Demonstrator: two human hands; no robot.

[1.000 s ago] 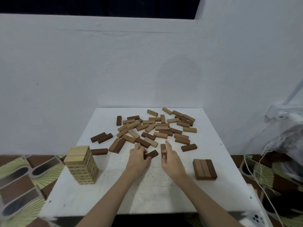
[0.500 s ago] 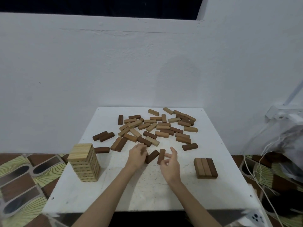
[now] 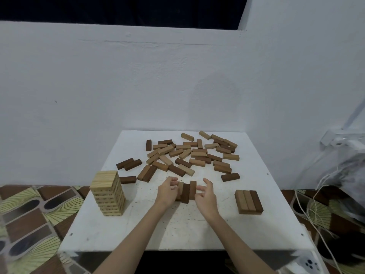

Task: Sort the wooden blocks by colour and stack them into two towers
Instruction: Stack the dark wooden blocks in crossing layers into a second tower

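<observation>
One pale tower (image 3: 108, 193), one three-block layer (image 3: 248, 201), three blocks (image 3: 186, 192) between two hands.

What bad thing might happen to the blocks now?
The three blocks squeezed between the left hand and right hand are only pressed together, so one might slip out when lifted. The tall light tower stands close by the left arm; an elbow bump might topple it.

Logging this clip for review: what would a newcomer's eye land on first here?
Probably the tall pale tower at the white table's near left. Next, the left hand and right hand closing on a row of three blocks at the centre, with loose blocks scattered behind and a low dark stack at the right.
</observation>
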